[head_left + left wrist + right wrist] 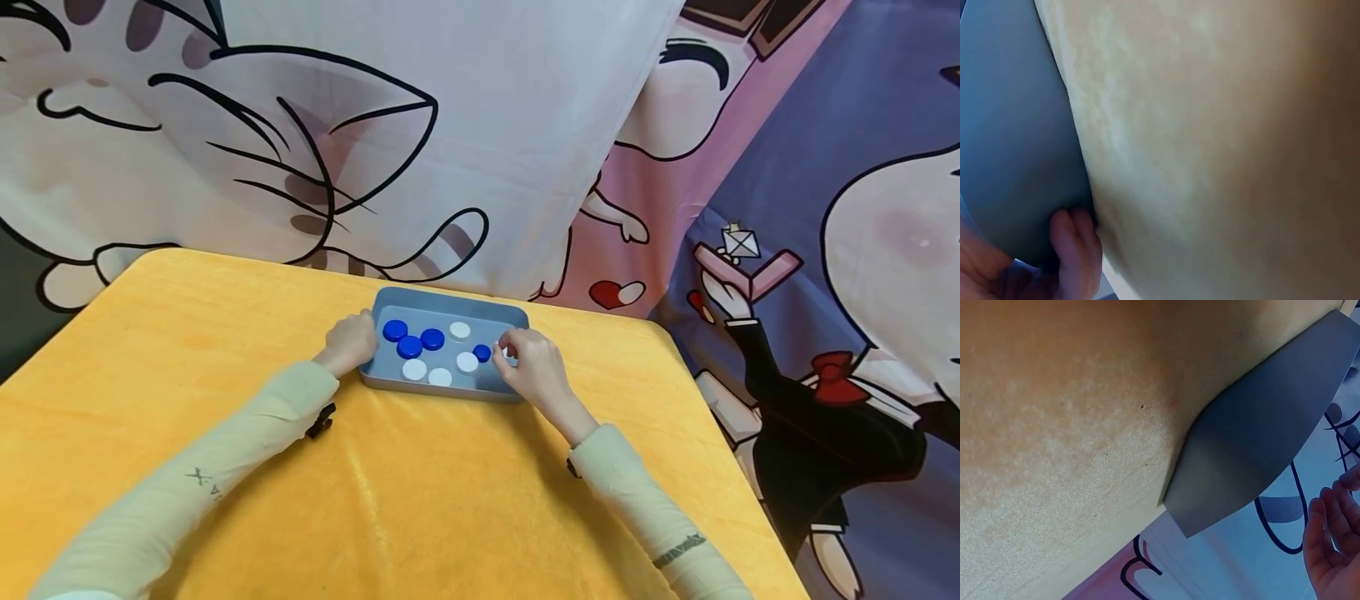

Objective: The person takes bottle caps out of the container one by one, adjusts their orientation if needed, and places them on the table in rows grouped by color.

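Note:
A shallow grey-blue tray (442, 302) holds blue and white round discs. Three larger blue discs (409, 347) lie close together at its left, and a smaller-looking blue disc (482, 353) is near the right end. Several white discs (414, 369) are spread among them. My left hand (352, 342) grips the tray's left end, its fingers (1075, 253) curled against the wall in the left wrist view. Over the tray's right end, my right hand (534, 367) has thumb and forefinger bent together. Something white shows between them; whether it is held or lies behind, I cannot tell.
A yellow cloth (390, 500) covers the table, and the tray stands towards its far edge. Behind hangs a curtain (525, 125) printed with cartoon figures. Both forearms wear pale sleeves (217, 467), with dark straps near the wrists.

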Demonstrator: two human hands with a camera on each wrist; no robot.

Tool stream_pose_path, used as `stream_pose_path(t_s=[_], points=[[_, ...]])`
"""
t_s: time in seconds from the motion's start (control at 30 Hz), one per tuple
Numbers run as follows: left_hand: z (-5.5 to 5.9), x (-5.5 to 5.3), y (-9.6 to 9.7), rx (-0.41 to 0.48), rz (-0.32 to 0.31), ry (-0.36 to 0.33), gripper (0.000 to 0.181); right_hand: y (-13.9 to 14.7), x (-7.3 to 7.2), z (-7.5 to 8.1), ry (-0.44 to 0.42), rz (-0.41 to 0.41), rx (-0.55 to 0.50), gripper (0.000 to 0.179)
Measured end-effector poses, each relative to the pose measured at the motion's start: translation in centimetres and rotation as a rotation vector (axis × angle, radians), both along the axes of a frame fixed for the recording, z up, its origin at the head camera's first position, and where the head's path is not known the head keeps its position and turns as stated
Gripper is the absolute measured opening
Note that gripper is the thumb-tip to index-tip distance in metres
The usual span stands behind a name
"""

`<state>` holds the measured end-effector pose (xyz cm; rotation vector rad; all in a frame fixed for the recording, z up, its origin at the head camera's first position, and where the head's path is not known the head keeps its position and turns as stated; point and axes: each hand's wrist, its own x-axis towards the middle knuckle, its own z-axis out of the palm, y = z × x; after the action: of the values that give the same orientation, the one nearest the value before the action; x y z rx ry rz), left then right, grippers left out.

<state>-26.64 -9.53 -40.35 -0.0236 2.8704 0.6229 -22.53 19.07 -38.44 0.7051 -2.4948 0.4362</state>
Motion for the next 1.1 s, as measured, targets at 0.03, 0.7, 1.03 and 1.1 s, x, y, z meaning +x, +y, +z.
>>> stream_pose_path(t_s=[0.03, 0.7, 1.03, 1.1], points=[[0.0, 0.0, -0.2, 0.003, 0.003, -0.001, 0.033, 0.0, 0.0, 0.0, 0.003, -0.002, 0.002, 0.010], [-0.2, 0.2, -1.2, 0.011, 0.023, 0.011, 0.038, -0.7, 0.2, 0.1, -0.002, -0.003, -0.025, 0.009], [-0.6, -0.1, -1.7, 0.094, 0.015, 0.044, 0.041, -0.7, 0.3, -0.1, 0.039, -0.016, -0.035, 0.010], [-0.7, -0.1, -1.8, 0.094, 0.007, 0.048, 0.040, -0.7, 0.3, -0.1, 0.053, -0.013, -0.041, 0.009]])
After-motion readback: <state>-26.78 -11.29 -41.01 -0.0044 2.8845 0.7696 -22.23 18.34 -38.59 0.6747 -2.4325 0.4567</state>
